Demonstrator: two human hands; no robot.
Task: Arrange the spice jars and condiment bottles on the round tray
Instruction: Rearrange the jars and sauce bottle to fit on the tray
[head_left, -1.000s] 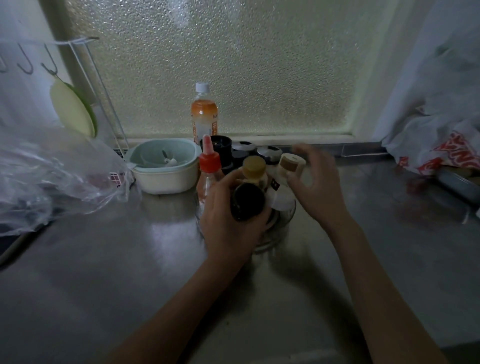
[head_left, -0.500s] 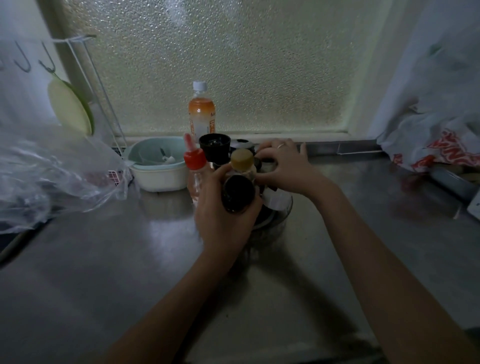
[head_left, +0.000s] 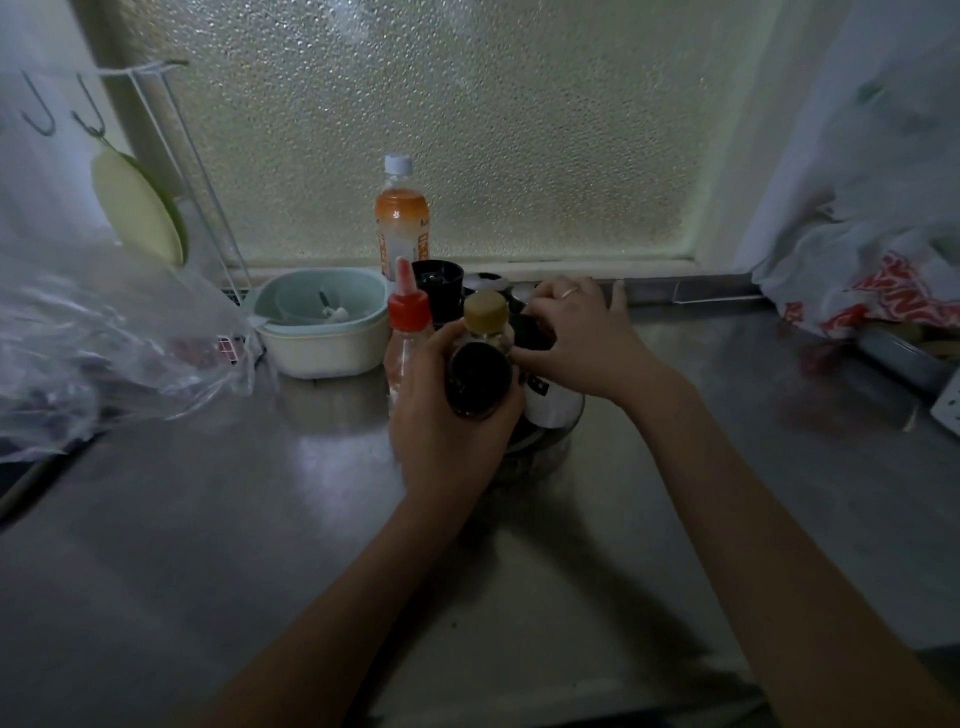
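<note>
The left hand (head_left: 447, 431) holds one dark jar (head_left: 479, 379) over the round tray (head_left: 550, 439). The right hand (head_left: 582, 338) grips one white bottle (head_left: 553, 402) standing on the tray. One red-capped bottle (head_left: 408, 332) stands just left of it.

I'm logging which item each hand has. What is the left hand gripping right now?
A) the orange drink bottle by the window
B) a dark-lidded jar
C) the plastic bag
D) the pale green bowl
B: the left hand is wrapped around a dark-lidded jar at the tray's near side, its lid facing the camera.
</note>
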